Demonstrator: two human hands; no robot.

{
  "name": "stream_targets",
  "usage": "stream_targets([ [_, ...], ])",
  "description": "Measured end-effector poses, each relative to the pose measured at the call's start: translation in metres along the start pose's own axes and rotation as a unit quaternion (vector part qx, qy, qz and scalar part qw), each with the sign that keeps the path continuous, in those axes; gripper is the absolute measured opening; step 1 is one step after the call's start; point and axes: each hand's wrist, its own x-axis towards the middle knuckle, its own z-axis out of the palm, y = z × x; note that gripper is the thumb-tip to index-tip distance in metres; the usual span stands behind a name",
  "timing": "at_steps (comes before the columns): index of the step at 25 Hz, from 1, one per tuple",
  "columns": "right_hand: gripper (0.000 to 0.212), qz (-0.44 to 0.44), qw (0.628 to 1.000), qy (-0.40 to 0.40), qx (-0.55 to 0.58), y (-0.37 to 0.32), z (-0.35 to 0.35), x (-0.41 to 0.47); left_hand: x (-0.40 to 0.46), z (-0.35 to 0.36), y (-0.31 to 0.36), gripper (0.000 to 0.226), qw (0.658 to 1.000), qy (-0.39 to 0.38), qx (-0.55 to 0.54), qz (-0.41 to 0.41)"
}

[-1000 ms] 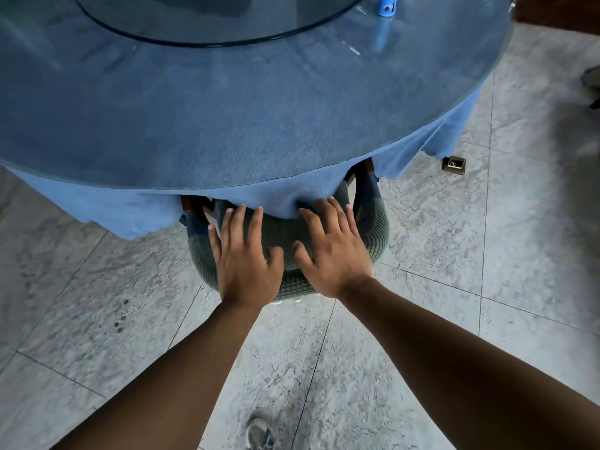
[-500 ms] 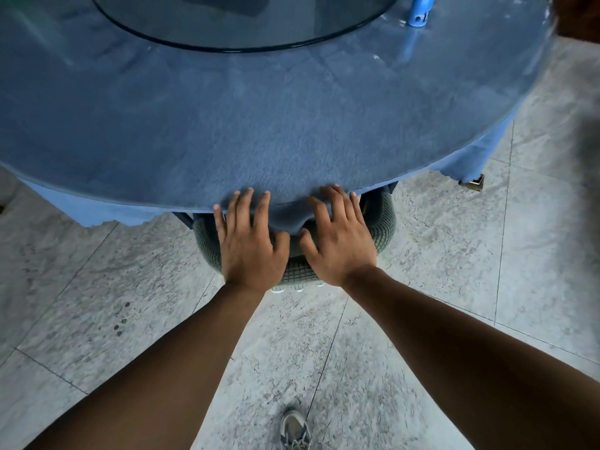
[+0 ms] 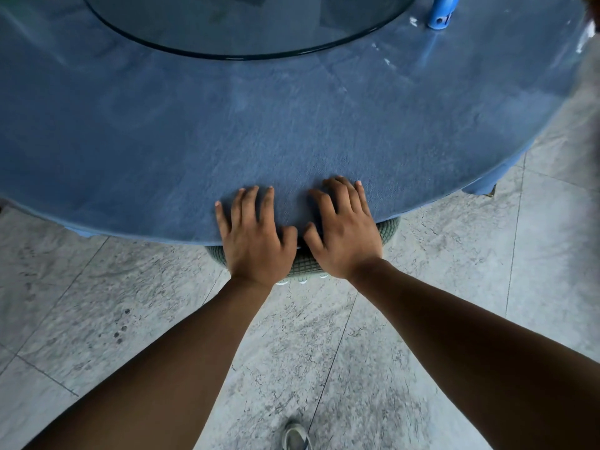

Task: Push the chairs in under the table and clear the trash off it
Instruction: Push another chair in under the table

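Observation:
A round table with a blue cloth under a clear cover fills the upper view. A grey-green woven chair sits almost wholly under its near edge; only the curved back rim shows. My left hand and my right hand lie side by side, palms pressing on the chair's back rim, fingers straight and reaching over the table edge. A small blue plastic object stands on the table at the far right, with small clear scraps near it.
A round glass turntable lies on the middle of the table. Grey marble floor tiles spread around. My shoe shows at the bottom. The blue cloth hangs down at the right edge.
Both hands have pushed the chair forward under the table; its seat and sides have vanished beneath the cloth, and my fingers now overlap the table edge.

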Motion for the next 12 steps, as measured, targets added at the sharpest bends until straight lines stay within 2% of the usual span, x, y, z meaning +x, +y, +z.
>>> stream_targets([
  [4,0.053,-0.005,1.000,0.014,-0.001,0.0020,0.0007,0.0080,0.0052,0.0039,0.0003,0.059,0.999,0.010,0.032,0.000],
  [12,0.053,0.003,1.000,0.011,-0.003,0.0000,0.0006,0.0073,0.0041,0.0033,0.0001,0.052,1.000,0.009,0.021,-0.003],
])
